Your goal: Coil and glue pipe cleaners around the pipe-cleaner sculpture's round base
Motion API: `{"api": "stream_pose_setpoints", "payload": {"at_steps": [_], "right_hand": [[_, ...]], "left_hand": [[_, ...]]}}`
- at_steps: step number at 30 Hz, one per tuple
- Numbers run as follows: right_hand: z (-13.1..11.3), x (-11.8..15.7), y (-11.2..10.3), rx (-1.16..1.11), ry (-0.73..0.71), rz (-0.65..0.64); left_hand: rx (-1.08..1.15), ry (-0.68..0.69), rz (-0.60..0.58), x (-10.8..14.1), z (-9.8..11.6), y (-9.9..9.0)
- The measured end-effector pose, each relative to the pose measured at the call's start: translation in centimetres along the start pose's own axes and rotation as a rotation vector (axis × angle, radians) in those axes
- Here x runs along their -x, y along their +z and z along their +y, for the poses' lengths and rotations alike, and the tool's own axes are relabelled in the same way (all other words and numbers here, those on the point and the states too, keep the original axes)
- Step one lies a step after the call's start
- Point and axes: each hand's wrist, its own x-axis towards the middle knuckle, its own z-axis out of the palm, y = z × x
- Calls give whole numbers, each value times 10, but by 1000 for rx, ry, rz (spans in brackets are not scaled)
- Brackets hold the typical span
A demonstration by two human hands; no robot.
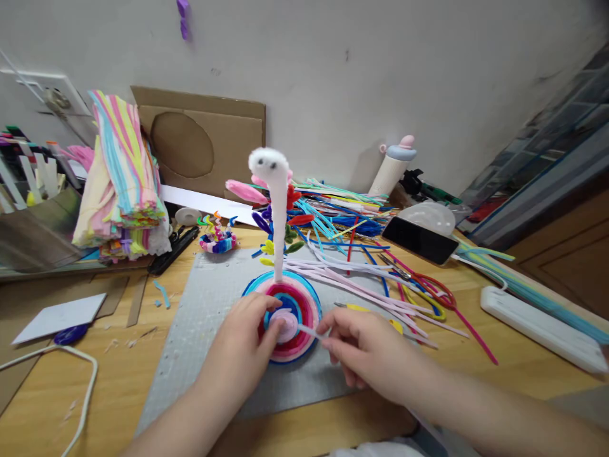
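A round disc (311, 304) of coiled pipe cleaners in blue, pink, red and white lies on the grey cutting mat. At its middle is a pale lilac coil (287, 326); my left hand (245, 333) holds it down, thumb pressed on its surface. A loose lilac pipe cleaner (309, 331) runs from that coil to the right, pinched between thumb and fingers of my right hand (356, 343). From the disc's back edge rises a white fuzzy stem (279, 222) topped by a rounded head with dark eye spots. Colourful leaf-like loops (266, 247) show around the stem.
Loose pipe cleaners (352, 285) spread right of the disc, with red-handled scissors (432, 289) among them. A phone (420, 240), a bottle (392, 168) and a white power strip (537, 327) stand beyond. Pipe-cleaner bundles (124, 171) and cardboard (238, 133) are at back left.
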Motion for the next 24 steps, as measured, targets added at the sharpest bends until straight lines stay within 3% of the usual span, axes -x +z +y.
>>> {"api": "stream_pose_setpoints", "payload": {"at_steps": [4,7,12,15,18,21,24], "right_hand": [[-3,-29,-7,206,-99,76],[-7,-43,-5,416,-233,160],[-12,-46,-7,546,-340,288],[-14,-38,-11,369,-276,266],[-13,-25,-7,24,-193,137],[-10,-10,6,-234,-84,9],[-4,6,14,-264,17,-78]], "left_hand": [[-192,169,25,-9,-24,9],[-233,255,12,-8,-31,15],[-248,273,-27,-6,-30,18],[-205,234,-3,-3,-27,16],[-26,258,2,3,-21,10],[113,403,-222,9,-11,5],[49,470,-398,14,-1,4]]}}
